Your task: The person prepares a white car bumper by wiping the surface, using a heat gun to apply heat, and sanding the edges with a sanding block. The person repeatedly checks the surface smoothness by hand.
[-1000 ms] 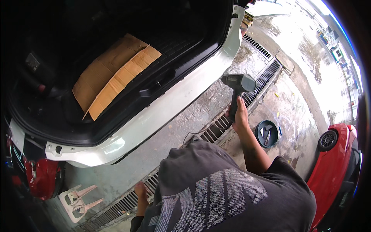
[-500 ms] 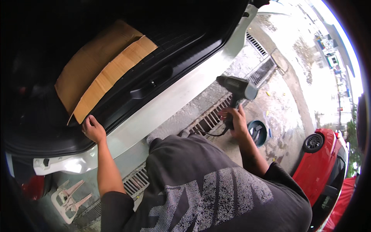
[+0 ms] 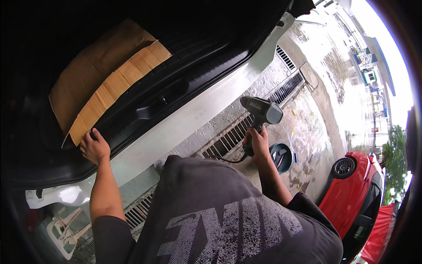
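Reaching over the white rear sill (image 3: 176, 128) of a vehicle in the head view, the left hand (image 3: 96, 148) is at the near end of a folded sheet of cardboard (image 3: 99, 59). Its fingers are bent and slightly parted, the tips at the corner of the pale strip; whether they pinch it or only rest against it, I cannot tell. The cardboard lies on the dark cargo floor (image 3: 195, 72), stretching up and to the right from those fingers. A crease sets the strip apart from the darker panel behind it, which probably gives the fingers a free edge to meet.

The right hand's (image 3: 258, 141) fingers are wrapped around the handle of a dark gun-shaped tool (image 3: 263, 111), its body above them, outside the vehicle and well apart from the cardboard. Gripping the handle seems the natural way to bear the head's weight one-handed and likely leaves the other hand free for the sheet. A cable (image 3: 229, 161) runs from below these fingers toward the left, over a drain grate (image 3: 226, 141).

Just to the right of the right fingers and lower, a blue-green bowl (image 3: 289, 162) with small flat items in it sits on the wet ground, presumably there for easy reach.
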Tool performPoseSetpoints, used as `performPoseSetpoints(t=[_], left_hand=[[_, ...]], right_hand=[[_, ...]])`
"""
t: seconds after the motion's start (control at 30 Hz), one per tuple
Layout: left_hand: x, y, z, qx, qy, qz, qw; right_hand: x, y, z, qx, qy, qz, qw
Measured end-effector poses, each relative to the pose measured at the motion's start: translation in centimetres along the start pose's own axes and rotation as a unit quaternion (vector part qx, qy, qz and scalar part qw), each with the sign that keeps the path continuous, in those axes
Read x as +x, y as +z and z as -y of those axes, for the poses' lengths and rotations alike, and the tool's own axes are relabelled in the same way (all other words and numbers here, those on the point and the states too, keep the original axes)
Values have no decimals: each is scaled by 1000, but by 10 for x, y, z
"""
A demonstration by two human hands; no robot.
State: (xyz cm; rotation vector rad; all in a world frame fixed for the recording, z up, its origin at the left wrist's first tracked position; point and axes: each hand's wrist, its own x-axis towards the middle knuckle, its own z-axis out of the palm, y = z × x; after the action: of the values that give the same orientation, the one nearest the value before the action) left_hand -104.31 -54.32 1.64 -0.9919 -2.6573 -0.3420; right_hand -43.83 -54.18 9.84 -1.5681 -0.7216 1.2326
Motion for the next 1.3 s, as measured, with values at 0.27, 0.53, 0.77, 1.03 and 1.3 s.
performPoseSetpoints(t=[0.27, 0.53, 0.77, 1.03, 1.3], left_hand=[[-1, -7, -6, 8, 9, 17, 1000], [-2, -2, -9, 12, 15, 5, 1000], [-1, -7, -7, 13, 12, 16, 1000], [0, -5, -5, 5, 12, 11, 1000], [1, -6, -4, 5, 15, 5, 1000]], right_hand=[[20, -8, 4, 1, 14, -5, 1000], [27, -6, 5, -1, 15, -8, 1000], [29, -3, 3, 0, -10, -8, 1000], [25, 4, 4, 10, -1, -14, 1000], [33, 6, -1, 9, -4, -13, 1000]])
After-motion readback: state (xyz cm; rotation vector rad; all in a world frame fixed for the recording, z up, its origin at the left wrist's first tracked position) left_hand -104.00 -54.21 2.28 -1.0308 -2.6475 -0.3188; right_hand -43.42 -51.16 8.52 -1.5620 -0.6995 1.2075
